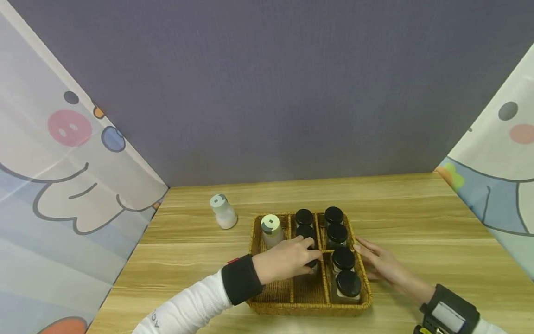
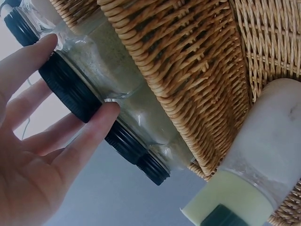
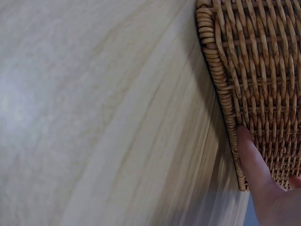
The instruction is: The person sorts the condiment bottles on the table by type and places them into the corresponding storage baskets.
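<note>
A wicker basket with dividers stands on the table. My left hand reaches into its middle column and grips a black-lidded jar by the lid, thumb on one side and fingers on the other. Beyond that jar, two more black-lidded jars stand in the same column. Along the basket's right side are several similar jars. In the left compartment is a white-capped shaker bottle. My right hand rests against the basket's right outer wall, its fingers fairly straight.
A second white-capped bottle stands on the wooden table, left of the basket. A grey-purple panel rises behind the table. Cartoon-printed sheets flank it on both sides.
</note>
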The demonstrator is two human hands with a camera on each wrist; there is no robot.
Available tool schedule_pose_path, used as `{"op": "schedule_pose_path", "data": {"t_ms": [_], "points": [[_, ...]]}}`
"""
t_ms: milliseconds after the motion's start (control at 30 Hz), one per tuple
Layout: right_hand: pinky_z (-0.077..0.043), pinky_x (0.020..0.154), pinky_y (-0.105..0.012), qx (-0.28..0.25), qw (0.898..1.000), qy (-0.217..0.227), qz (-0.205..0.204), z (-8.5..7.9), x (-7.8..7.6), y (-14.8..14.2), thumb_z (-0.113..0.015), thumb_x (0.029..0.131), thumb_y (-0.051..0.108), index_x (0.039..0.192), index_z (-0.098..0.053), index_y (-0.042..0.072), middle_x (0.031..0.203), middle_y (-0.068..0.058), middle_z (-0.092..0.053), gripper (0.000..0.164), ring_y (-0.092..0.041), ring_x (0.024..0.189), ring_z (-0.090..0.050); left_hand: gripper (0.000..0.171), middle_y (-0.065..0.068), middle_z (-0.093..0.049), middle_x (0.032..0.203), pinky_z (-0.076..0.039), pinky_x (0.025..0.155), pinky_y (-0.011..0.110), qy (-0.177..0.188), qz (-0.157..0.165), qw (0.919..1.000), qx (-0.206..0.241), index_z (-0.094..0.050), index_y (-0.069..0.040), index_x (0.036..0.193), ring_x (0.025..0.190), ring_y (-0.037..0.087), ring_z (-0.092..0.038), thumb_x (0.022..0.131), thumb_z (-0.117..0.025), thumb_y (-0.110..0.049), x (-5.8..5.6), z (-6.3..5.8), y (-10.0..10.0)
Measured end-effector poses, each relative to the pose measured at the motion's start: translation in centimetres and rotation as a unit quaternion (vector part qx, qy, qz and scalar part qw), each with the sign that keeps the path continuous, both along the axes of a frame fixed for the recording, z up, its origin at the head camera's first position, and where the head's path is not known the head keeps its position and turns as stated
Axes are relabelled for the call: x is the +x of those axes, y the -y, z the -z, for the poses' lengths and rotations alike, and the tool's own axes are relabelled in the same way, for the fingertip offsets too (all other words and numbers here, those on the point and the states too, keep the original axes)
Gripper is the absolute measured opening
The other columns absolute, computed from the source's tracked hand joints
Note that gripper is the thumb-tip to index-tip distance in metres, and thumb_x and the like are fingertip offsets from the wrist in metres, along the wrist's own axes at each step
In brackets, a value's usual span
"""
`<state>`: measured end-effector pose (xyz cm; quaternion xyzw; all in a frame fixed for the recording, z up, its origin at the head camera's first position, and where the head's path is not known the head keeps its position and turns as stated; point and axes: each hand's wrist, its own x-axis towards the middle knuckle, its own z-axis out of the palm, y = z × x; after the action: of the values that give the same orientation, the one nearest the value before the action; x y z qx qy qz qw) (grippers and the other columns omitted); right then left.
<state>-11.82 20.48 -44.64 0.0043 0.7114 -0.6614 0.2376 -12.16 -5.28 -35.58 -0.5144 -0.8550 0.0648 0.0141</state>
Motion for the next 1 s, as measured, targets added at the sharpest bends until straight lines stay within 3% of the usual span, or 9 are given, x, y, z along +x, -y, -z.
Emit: {"op": "schedule_pose_path", "data": {"t_ms": [433, 667, 1000], "points": [[-0.05, 0.078, -0.045, 0.003, 1.0, 0.002, 0.005, -0.1, 0.0, 0.1, -0.044, 0.092, 0.034, 0.142, -0.011, 0.008, 0.142, -0.029, -0.004, 0.065, -0.046, 0.122, -0.026, 0.029, 0.003, -0.056, 0.105, -0.044, 0.07, 0.009, -0.009, 0.008, 0.9993, 0.035, -0.061, -0.022, 0.108, 0.088, 0.011, -0.055, 0.08, -0.063, -0.033, 0.1, -0.4, 0.3], [-0.05, 0.078, -0.045, 0.0, 1.0, 0.0, 0.004, -0.2, 0.1, 0.1, -0.043, 0.092, 0.034, 0.142, -0.01, 0.007, 0.142, -0.03, -0.005, 0.066, -0.046, 0.122, -0.026, 0.027, 0.001, -0.056, 0.103, -0.042, 0.07, 0.007, -0.024, 0.011, 0.9986, 0.046, -0.062, -0.022, 0.107, 0.086, 0.009, -0.054, 0.082, -0.062, -0.032, 0.4, -1.4, 0.7], [-0.05, 0.078, -0.044, 0.004, 1.0, 0.006, 0.002, -0.2, 0.0, 0.1, -0.043, 0.093, 0.035, 0.143, -0.01, 0.008, 0.142, -0.03, -0.005, 0.066, -0.046, 0.122, -0.025, 0.022, 0.0, -0.055, 0.095, -0.042, 0.067, 0.01, 0.012, 0.007, 0.9959, 0.089, -0.063, -0.016, 0.104, 0.08, 0.009, -0.052, 0.084, -0.06, -0.026, -0.1, -2.6, 2.3]]}}
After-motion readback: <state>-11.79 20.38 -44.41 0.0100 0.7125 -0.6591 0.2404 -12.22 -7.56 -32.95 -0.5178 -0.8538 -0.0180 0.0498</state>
